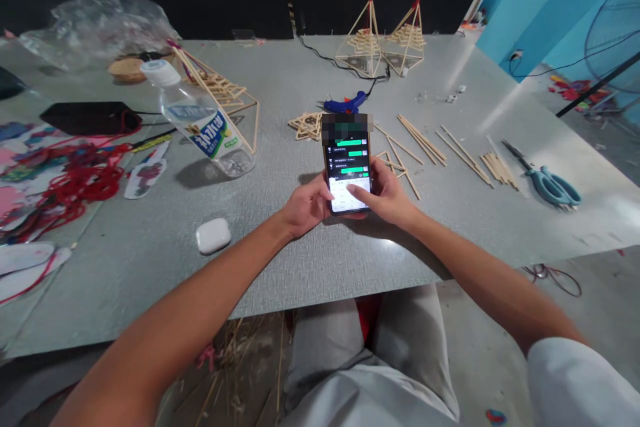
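The left hand (pixel 305 208) and right hand (pixel 394 200) have fingers holding the phone (pixel 349 161), likely light, slippery and breakable, best gripped by its sides.

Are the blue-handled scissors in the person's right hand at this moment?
No, the scissors lie on the table at the right, while the right hand is on the phone.

Reaches forward with left arm (pixel 215 283) and right arm (pixel 480 263), angled inward from either side. Cups left hand (pixel 306 208) and right hand (pixel 393 197) close together, with thumbs bent inward, the right one farther across. Curls fingers underneath, mostly hidden. Holds both wrists nearly straight.
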Demonstrator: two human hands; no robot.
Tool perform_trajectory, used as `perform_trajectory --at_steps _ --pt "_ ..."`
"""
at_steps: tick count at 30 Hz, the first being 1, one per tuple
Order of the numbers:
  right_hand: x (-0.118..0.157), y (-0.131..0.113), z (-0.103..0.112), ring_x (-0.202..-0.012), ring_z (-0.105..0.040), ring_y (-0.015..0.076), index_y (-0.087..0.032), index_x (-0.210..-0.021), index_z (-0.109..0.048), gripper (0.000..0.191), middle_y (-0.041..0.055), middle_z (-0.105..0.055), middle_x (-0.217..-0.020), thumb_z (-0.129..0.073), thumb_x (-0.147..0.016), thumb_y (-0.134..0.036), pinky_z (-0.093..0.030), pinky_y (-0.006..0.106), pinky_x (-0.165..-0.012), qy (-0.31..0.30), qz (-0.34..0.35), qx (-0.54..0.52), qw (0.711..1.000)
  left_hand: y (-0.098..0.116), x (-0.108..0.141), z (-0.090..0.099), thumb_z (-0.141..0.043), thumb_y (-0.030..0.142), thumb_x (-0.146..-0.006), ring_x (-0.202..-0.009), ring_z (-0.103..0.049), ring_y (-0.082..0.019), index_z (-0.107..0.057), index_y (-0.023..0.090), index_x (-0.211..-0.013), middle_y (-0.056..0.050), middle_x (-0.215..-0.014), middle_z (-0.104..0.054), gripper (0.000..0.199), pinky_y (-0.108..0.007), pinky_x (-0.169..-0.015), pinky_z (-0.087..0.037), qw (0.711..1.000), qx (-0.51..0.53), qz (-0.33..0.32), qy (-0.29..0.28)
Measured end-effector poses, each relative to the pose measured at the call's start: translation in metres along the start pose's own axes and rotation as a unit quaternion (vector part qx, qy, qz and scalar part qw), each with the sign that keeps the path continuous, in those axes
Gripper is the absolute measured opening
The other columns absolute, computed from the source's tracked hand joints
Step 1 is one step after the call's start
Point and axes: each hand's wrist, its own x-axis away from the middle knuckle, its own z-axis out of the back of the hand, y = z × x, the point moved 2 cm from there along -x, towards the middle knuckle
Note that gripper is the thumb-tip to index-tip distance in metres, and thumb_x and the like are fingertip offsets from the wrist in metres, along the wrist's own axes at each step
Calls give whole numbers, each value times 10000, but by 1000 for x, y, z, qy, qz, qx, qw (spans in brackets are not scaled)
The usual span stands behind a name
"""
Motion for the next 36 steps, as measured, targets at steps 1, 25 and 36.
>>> perform_trajectory --at_steps 1,25,36 --pt "0 -1 0 -1133 -770 315 -323 -1372 -635 658 88 -780 -1232 -949 -905 -663 -692 534 -1008 -7 2 0 1000 1 0 -1 -710 198 -727 -1525 -680 -472 -669 238 -1545 -145 -1589 -762 821 -819 -1248 -573 1000 0 1 -1" --pt "2 -11 7 -1242 -742 349 -320 -1421 -671 562 101 -784 -1342 -861 -940 -541 -643 584 -1123 -51 16 7 999 5 0 -9 -876 373 -858 -1376 -760 -496 -668 206 -1396 -209 -1589 -743 600 -692 -896 -768 997 -53 8 55" --pt "2 -14 4 -1240 -736 356 -332 -1461 -663 638 101 -778 -1350 -897 -903 -534 -626 607 -1153 -55 -16 -7 998 4 3 -2 -799 240 -758 -1395 -740 -481 -710 230 -1350 -143 -1486 -792 599 -797 -1027 -704 999 -27 -4 19"
